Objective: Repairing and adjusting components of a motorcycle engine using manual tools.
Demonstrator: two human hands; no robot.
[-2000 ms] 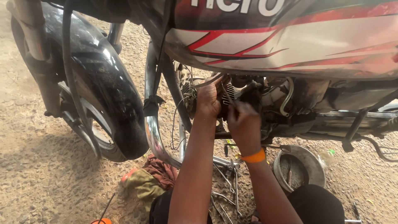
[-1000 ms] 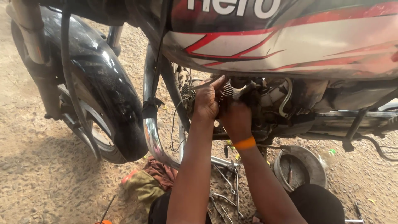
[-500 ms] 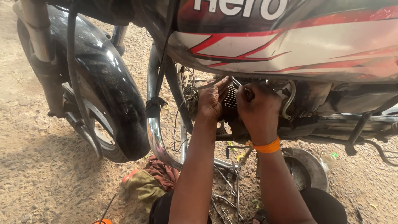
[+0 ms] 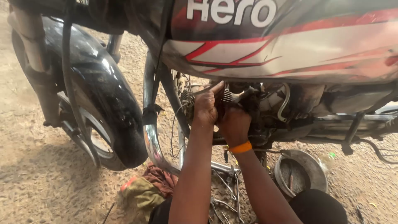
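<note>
Grimy finned engine (image 4: 248,103) is seen under the tank (image 4: 290,45); left hand (image 4: 206,105) and right hand (image 4: 234,124) pressed against it, fingers curled, grip cannot be told.

Bright daylight, soft shadows, slight blur

Right hand (image 4: 235,124) dropped lower since half a second ago, off the upper engine (image 4: 265,103) and back beside the left hand (image 4: 206,105), touching it. Orange wristband (image 4: 240,147) down likewise. Metal bowl (image 4: 299,173) more uncovered again.
</note>
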